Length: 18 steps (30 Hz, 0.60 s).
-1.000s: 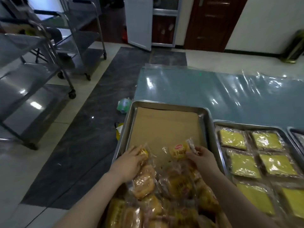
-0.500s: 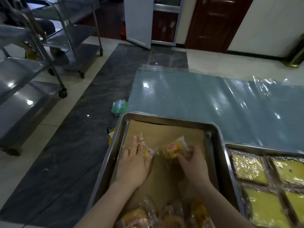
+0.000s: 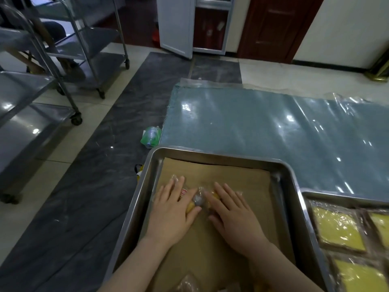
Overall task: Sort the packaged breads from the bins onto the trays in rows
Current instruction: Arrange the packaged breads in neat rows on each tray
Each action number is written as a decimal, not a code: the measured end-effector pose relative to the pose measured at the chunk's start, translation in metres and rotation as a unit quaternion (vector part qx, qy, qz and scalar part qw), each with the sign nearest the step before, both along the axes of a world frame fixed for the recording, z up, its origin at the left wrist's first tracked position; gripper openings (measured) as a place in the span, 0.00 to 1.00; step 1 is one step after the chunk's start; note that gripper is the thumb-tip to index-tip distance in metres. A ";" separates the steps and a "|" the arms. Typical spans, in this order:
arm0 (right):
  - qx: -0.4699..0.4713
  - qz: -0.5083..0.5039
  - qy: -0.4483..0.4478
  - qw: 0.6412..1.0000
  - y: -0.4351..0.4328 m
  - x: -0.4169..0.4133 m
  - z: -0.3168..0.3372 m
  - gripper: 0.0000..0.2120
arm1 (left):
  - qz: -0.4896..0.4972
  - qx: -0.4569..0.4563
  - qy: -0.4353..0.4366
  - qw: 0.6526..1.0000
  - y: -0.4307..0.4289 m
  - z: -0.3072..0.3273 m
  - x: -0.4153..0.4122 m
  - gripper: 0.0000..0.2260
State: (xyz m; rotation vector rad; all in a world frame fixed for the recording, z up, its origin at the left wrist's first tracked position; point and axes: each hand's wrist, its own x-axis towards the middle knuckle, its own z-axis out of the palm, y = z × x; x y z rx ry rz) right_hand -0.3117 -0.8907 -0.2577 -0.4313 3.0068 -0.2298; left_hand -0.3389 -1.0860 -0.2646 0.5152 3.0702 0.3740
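Now both packets, lifted from the near pile (image 3: 187, 284) a second ago, lie on the paper liner (image 3: 242, 182) toward the far-left corner of the tray (image 3: 210, 153): a first row begins. Left hand (image 3: 172, 213) flat, fingers straight, pressing the left packet (image 3: 185, 191); right hand (image 3: 233, 216) likewise flat on the right packet (image 3: 216, 196). Wrappers touch between the hands. Neither grips.

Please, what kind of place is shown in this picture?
Likely a bakery or food-packing workroom. Steel trays hold wrapped breads, wheeled steel carts stand at the left, and clear plastic covers the blue mat.
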 end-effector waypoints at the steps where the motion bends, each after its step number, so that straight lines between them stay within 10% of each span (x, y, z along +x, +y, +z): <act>1: 0.007 0.001 0.009 1.000 0.001 -0.002 -0.001 0.26 | 0.016 -0.013 0.002 1.000 0.004 -0.001 -0.002 0.29; 11: -0.002 -0.011 0.043 0.999 -0.007 -0.047 0.002 0.25 | 0.200 0.001 -0.010 0.980 0.024 0.001 -0.039 0.39; 18: 0.016 -0.043 0.085 0.995 -0.011 -0.042 0.002 0.35 | 0.063 0.053 0.085 0.993 -0.001 0.012 -0.007 0.26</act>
